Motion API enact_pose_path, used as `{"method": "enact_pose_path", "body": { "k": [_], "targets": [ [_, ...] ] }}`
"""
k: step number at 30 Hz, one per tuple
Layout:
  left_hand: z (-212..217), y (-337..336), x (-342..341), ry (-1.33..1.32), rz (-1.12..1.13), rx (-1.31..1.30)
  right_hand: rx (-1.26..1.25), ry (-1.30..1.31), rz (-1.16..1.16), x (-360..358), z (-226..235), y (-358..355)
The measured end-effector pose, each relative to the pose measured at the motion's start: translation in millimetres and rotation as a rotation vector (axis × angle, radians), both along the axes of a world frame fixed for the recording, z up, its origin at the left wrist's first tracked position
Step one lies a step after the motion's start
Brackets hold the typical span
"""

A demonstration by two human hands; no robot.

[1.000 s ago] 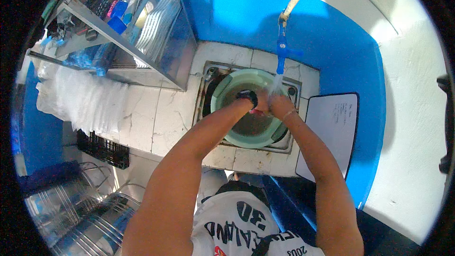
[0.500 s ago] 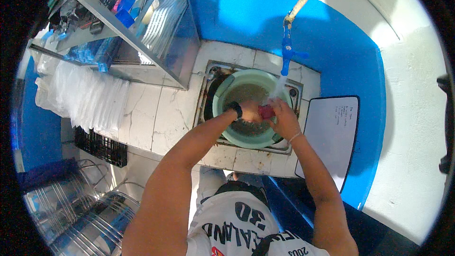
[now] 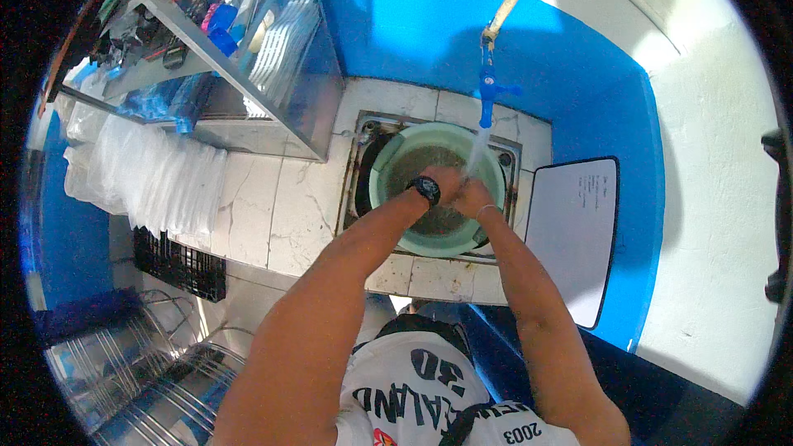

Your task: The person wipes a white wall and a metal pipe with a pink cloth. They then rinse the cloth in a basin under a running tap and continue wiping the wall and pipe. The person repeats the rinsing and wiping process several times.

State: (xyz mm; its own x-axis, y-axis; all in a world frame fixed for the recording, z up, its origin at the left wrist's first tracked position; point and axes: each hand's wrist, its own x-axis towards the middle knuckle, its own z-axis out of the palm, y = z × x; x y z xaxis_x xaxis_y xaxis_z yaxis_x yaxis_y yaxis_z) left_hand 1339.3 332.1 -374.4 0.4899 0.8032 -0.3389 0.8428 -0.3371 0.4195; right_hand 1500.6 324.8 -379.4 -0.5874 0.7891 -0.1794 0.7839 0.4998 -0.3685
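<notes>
Both my hands meet inside a light green basin point(image 3: 450, 249) that holds cloudy water. My left hand point(image 3: 447, 182), with a black watch point(image 3: 427, 189) on its wrist, touches my right hand point(image 3: 472, 197), which wears a thin bracelet. Fingers on both sides look curled together, and whatever lies between them is hidden. From the blue tap point(image 3: 487, 91) above, a stream of water point(image 3: 476, 153) falls onto or just beside my hands.
Under the basin is a stained metal sink point(image 3: 514, 167) in a white tiled counter point(image 3: 307, 190). A whiteboard point(image 3: 574, 239) leans at right. On the left are a glass-sided cabinet point(image 3: 318, 83), stacked clear plastic bags point(image 3: 157, 173), a black crate point(image 3: 178, 266) and metal racks point(image 3: 157, 376).
My right hand has moved down and left, closing in against my left hand. A small red thing that showed between my hands is now out of sight. Water keeps running.
</notes>
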Motion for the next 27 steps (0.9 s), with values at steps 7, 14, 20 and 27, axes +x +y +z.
{"method": "enact_pose_path", "body": {
  "k": [7, 14, 20, 27],
  "targets": [
    [-2, -19, 12, -0.091, -0.117, 0.252, -0.969, 0.283, -0.567, 18, 15, -21],
    [-42, -23, 15, -0.445, 0.238, -0.229, 0.308, 0.496, -0.232, 14, 158, 21],
    [13, -23, 23, -1.147, 0.789, -1.14, 0.738, 0.469, -0.157, -31, 245, 65],
    [42, -33, 18, -1.455, 0.864, -1.348, 0.53, 0.618, -0.346, -72, 214, 39]
  ]
}}
